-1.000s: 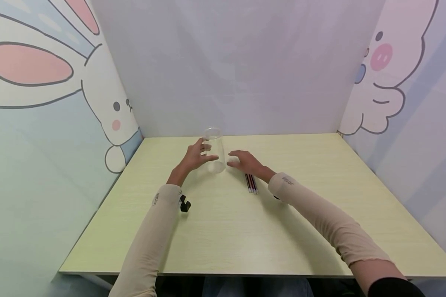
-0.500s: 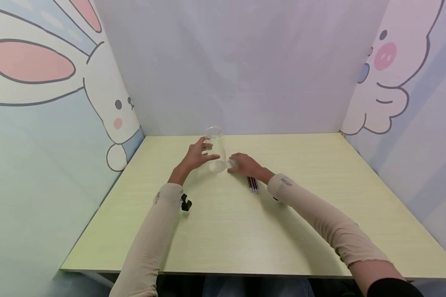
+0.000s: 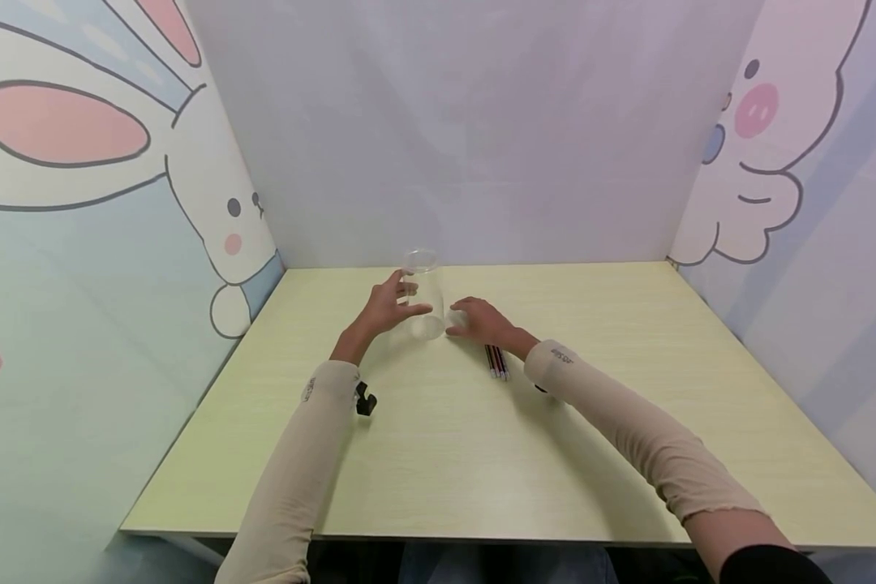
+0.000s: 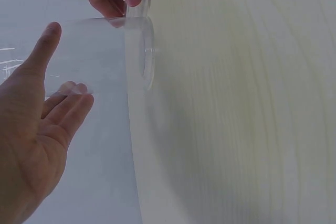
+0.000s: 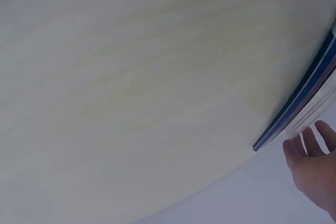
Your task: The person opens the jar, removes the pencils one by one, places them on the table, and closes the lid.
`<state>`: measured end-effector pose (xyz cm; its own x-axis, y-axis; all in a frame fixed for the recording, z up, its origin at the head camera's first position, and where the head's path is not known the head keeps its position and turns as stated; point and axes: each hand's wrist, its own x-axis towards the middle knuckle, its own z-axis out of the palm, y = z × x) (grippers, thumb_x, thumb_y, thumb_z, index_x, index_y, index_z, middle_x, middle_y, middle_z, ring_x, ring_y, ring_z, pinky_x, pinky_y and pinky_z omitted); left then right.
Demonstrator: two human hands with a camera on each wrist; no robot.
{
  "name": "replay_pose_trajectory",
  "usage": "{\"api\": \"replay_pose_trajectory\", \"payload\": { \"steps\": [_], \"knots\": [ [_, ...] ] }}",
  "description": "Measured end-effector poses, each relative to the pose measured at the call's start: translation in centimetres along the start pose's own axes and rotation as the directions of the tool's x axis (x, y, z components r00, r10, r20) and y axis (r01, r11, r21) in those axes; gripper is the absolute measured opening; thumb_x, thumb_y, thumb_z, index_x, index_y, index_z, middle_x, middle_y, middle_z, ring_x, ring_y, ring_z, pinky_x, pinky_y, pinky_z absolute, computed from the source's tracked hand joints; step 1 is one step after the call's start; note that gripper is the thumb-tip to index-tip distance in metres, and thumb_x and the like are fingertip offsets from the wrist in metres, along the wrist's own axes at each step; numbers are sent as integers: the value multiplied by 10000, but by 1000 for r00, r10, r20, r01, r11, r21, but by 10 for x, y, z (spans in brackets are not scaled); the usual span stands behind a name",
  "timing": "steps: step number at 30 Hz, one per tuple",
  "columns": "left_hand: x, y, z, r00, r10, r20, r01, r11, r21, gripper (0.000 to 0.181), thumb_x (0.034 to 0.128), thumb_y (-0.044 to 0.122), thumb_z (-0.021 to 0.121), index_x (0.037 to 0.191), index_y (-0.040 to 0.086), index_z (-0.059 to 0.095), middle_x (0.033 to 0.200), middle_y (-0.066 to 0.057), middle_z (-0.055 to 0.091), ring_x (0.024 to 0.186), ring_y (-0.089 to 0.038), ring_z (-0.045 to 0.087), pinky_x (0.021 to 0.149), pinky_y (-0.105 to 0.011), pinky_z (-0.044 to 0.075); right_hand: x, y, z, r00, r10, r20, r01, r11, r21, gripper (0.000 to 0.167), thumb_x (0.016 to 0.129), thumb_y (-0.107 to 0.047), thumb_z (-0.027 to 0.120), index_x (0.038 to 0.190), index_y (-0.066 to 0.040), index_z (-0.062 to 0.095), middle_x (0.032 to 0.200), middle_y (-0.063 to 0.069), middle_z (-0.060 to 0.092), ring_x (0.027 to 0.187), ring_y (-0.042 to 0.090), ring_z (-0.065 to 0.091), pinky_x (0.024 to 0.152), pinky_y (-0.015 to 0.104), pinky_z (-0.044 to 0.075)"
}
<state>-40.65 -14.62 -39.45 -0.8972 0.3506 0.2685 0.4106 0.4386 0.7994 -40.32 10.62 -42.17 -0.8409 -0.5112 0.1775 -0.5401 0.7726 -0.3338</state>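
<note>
A tall clear jar (image 3: 430,285) stands upright toward the back of the table. My left hand (image 3: 387,307) holds its side, thumb on the near side and fingers behind, as the left wrist view shows with the jar (image 4: 94,51). Just right of the jar, my right hand (image 3: 484,322) has thumb and fingers around a small, clear round piece (image 3: 457,319), which looks like a lid. In the right wrist view, that clear ridged piece (image 5: 315,109) is beside the fingertips. Several dark striped pencils (image 3: 496,363) lie together under the right wrist.
The pale wooden table (image 3: 409,454) has its front edge near the body. A grey back wall (image 3: 474,146) rises behind it. Side walls with cartoon prints, including a rabbit (image 3: 212,186), stand left and right.
The right hand's fingers have closed in around the clear round piece from a slightly more spread pose. The left hand and jar have stayed nearly still; the head view has shifted slightly.
</note>
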Motion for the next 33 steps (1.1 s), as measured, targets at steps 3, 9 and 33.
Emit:
{"api": "replay_pose_trajectory", "payload": {
  "steps": [3, 9, 33],
  "knots": [
    [0, 1, 0, 1000, 2, -3, -2, 1000, 0, 822, 864, 291, 882, 1489, 36, 414, 1411, -232, 609, 1348, -349, 575, 1093, -451, 534, 3, -1, -7, 999, -10, -31, 11, 1000, 15, 597, 953, -332, 785, 1390, 38, 616, 1420, 202, 612, 1350, 370, 542, 1165, 504, 446],
    [1, 1, 0, 1000, 7, -2, -7, 1000, 5, 833, 872, 305, 872, 1509, 43, 403, 1425, -245, 594, 1356, -355, 565, 1100, -458, 527, 11, -3, -27, 998, -18, -53, 19, 1000, 20, 609, 964, -348, 770, 1409, 31, 602, 1440, 194, 597, 1373, 364, 520, 1176, 509, 431],
    [-4, 4, 0, 1000, -25, 12, 25, 1000, -9, 856, 883, 294, 862, 1552, 89, 370, 1465, -219, 572, 1386, -327, 544, 1113, -442, 515, 43, -41, -125, 978, -21, -209, 24, 1000, 13, 603, 989, -417, 724, 1453, -56, 590, 1490, 151, 555, 1393, 320, 503, 1162, 494, 451]
  ]
}}
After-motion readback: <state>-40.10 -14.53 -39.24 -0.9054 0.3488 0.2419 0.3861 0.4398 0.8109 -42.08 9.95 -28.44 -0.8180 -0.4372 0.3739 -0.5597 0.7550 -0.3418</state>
